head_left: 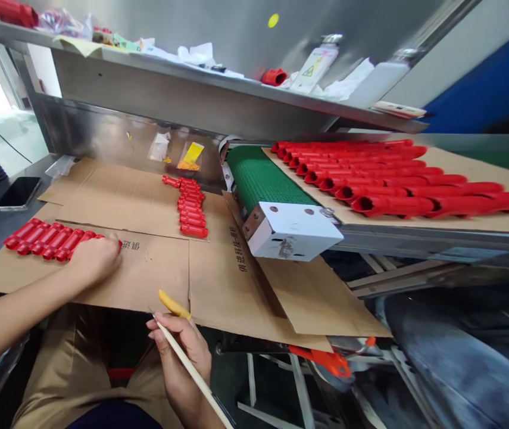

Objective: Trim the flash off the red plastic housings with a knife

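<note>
My left hand rests on the flattened cardboard, its fingers against the right end of a row of short red plastic pieces. My right hand sits low near my lap and grips a thin wooden stick; a yellow cover shows on one fingertip. A second column of short red pieces lies farther back on the cardboard.
A green conveyor belt with a white end block juts in from the right. Beside it, long red tubes lie on cardboard. A phone lies at far left. A cluttered steel shelf runs overhead.
</note>
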`<state>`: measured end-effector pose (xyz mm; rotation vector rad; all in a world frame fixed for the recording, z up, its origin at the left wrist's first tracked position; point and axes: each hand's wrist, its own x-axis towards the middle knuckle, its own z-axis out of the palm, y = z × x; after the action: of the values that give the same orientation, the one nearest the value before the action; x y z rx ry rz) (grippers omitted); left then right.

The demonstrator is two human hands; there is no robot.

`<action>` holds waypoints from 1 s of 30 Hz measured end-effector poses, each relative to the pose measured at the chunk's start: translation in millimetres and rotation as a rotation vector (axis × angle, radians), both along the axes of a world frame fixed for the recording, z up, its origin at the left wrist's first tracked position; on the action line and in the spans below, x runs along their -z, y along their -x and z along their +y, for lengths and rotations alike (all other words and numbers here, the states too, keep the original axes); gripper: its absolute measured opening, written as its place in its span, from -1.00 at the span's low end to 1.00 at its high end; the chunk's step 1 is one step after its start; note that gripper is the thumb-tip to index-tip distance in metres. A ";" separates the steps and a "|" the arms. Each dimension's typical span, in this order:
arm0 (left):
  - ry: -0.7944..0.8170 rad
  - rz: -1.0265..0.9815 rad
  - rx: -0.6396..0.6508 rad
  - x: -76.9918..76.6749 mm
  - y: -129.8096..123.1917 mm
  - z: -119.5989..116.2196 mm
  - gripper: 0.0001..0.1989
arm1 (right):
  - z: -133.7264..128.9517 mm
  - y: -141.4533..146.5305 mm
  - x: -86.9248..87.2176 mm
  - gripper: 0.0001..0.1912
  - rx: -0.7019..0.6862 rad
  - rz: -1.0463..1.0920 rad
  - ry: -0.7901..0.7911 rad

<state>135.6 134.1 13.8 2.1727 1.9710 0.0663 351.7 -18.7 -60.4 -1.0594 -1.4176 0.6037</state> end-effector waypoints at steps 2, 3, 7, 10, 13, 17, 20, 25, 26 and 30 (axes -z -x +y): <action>-0.004 0.067 -0.006 0.7 -4.7 5.7 -0.60 | -1.4 -4.2 -0.6 -0.84 0.008 -0.020 -0.022; -0.006 0.085 -0.001 1.3 -5.6 7.9 -0.59 | -2.1 -7.8 -0.5 -0.84 0.016 -0.032 -0.022; 0.006 0.079 0.049 3.1 -0.3 23.9 -0.58 | -1.7 -27.3 3.4 -0.86 0.075 -0.019 0.026; 0.082 0.001 0.085 3.1 14.8 40.5 -0.63 | 3.5 -42.4 8.9 -0.85 0.111 0.059 0.042; 0.225 -0.116 0.127 1.5 31.3 48.3 -0.59 | 12.5 -52.2 13.5 -0.83 0.086 0.067 0.033; 0.201 -0.092 0.159 2.3 31.0 41.3 -0.57 | 23.6 -53.5 14.4 -0.77 -0.005 0.033 0.038; 0.140 0.036 0.153 4.2 18.3 31.9 -0.63 | 25.2 -49.8 12.0 -0.73 -0.025 0.009 0.032; 0.081 0.205 0.081 1.9 7.7 28.2 -0.62 | 16.7 -41.4 13.6 -0.73 -0.048 0.024 0.061; 0.083 0.213 0.082 1.5 8.1 29.8 -0.61 | 14.7 -40.1 15.0 -0.74 -0.050 0.033 0.062; 0.136 0.162 0.135 3.0 14.9 41.0 -0.62 | 9.6 -40.6 18.1 -0.75 -0.041 0.044 0.070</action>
<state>120.7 175.1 10.8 2.2771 1.8427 -0.2651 392.4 -9.2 -78.5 -1.0682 -1.3912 0.7068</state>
